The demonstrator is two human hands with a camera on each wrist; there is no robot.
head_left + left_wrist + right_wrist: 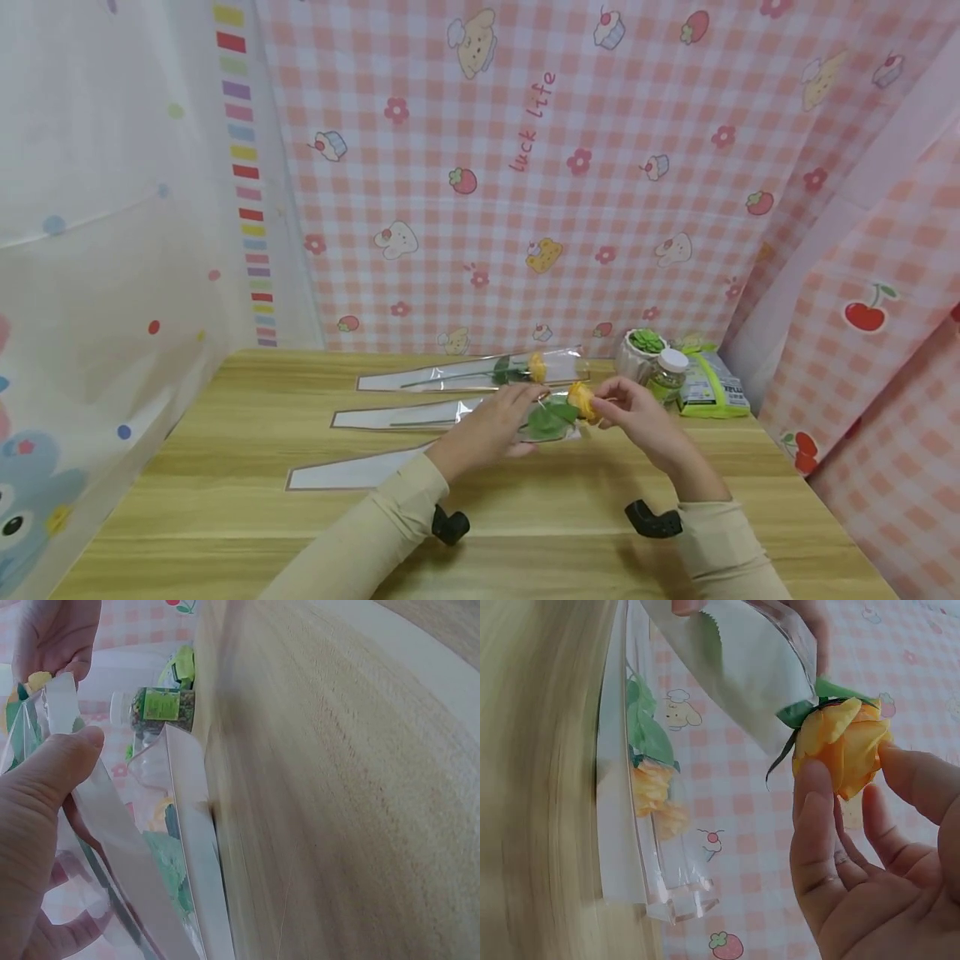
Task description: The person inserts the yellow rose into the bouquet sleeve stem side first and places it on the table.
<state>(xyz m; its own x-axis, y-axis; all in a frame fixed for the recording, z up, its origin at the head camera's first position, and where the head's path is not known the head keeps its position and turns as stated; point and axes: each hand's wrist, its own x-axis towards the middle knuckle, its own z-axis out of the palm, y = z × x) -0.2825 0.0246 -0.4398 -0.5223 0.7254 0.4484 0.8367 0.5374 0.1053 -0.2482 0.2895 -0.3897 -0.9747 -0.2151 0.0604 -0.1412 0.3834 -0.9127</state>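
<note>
My right hand (647, 421) pinches the bloom of a yellow-orange artificial rose (844, 746) between thumb and fingers. The bloom and its green sepals stick out of the wide end of a clear, white-backed flower sleeve (754, 671). That sleeve is gripped by my left hand (491, 429), with the thumb lying on its edge in the left wrist view. Another sleeved rose (651, 787) lies flat on the table beside the held one. Furthest back lies a sleeve with a yellow rose (537, 367) inside. My left hand and forearm partly hide the nearer sleeves.
At the back right stand a white pot with a green succulent (647, 340), a white-capped jar (667, 375) and a green-and-white packet (712, 387). Patterned cloths hang around the wooden table (555, 533). A black bent piece (652, 521) sits by each wrist.
</note>
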